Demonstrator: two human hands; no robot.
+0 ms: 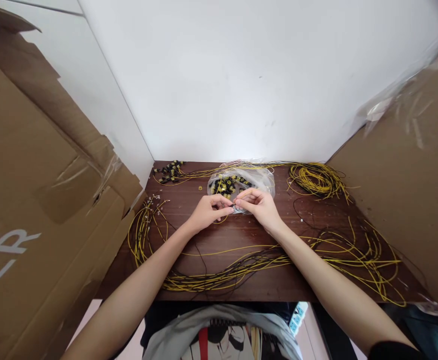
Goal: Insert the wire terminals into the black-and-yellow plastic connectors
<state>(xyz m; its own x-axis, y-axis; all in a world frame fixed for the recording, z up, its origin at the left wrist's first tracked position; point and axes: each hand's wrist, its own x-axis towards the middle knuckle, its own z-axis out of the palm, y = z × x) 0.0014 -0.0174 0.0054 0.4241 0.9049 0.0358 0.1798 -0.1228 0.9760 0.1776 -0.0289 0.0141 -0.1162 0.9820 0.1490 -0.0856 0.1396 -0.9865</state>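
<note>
It looks like a small work corner. Big cardboard boxes [35, 175] stand left of the left hand [207, 212] and right of the right hand [262, 207]. Yellow wires [318, 179] cover the dark table [249, 235] under them.

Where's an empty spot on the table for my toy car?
Bare table shows between the left hand and the left wire loop, and just below the right hand, above the front wire bundle. Crowded: the bag, the back coil, the right-side wires.
</note>
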